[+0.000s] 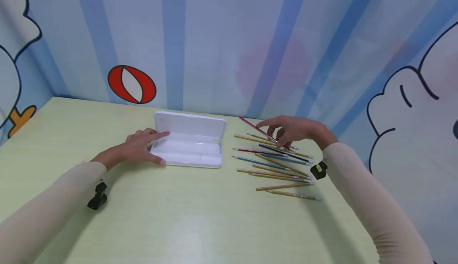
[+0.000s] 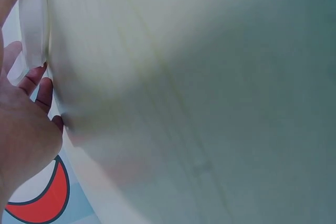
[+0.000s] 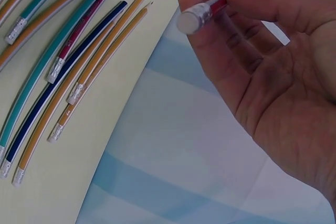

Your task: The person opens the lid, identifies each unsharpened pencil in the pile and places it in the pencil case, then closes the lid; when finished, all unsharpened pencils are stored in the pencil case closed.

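A white pencil case (image 1: 200,163) lies on the table with its lid (image 1: 193,125) raised at the back. My left hand (image 1: 134,146) is at the case's left end, thumb by the front edge and a straight index finger reaching across near the lid. In the right wrist view, my right hand (image 3: 283,61) pinches a red pencil (image 3: 218,7) near its white eraser end. The head view has this pencil slanting above a spread of pencils, its far end pointing up and left. Several yellow pencils (image 1: 282,186), plus blue, teal and red ones, lie right of the case.
The pale table (image 1: 179,216) ends at the back against a blue striped curtain (image 1: 214,57) printed with cartoon shapes. A small black device (image 1: 97,196) is strapped at the left wrist, another (image 1: 319,170) at the right.
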`<state>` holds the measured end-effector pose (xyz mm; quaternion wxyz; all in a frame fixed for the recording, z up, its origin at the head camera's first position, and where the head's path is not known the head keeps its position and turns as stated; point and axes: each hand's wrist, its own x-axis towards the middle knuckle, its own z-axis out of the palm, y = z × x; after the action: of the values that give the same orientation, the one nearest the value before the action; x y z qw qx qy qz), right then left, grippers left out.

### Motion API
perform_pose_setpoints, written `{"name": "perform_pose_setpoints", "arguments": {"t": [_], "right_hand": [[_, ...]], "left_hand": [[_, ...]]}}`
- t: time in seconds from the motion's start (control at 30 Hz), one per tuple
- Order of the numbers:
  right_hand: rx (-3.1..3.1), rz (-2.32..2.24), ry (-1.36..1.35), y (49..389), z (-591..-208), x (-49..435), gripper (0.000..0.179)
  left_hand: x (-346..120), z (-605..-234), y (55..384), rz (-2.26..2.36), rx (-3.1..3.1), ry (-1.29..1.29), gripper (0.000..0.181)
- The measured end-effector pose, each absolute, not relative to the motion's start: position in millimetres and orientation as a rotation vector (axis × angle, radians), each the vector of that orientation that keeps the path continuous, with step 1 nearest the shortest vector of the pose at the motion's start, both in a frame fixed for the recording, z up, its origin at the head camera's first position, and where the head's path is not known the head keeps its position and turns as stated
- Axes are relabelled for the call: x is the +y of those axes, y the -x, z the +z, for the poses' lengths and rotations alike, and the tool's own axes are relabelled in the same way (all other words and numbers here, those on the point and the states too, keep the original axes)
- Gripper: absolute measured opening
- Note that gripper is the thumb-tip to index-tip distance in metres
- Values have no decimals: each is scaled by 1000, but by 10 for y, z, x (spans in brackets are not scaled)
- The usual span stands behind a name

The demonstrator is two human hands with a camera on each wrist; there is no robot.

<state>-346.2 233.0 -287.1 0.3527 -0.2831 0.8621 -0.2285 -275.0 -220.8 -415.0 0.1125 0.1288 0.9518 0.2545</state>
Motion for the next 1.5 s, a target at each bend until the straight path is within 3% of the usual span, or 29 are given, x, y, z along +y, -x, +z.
{"name": "perform_pose_setpoints", "arguments": {"t": [1.5], "right_hand": [[2039, -573, 923, 3385, -3168, 1653, 71]], "left_hand": [[-2207, -4152, 2766, 797, 2772, -354, 104]]}}
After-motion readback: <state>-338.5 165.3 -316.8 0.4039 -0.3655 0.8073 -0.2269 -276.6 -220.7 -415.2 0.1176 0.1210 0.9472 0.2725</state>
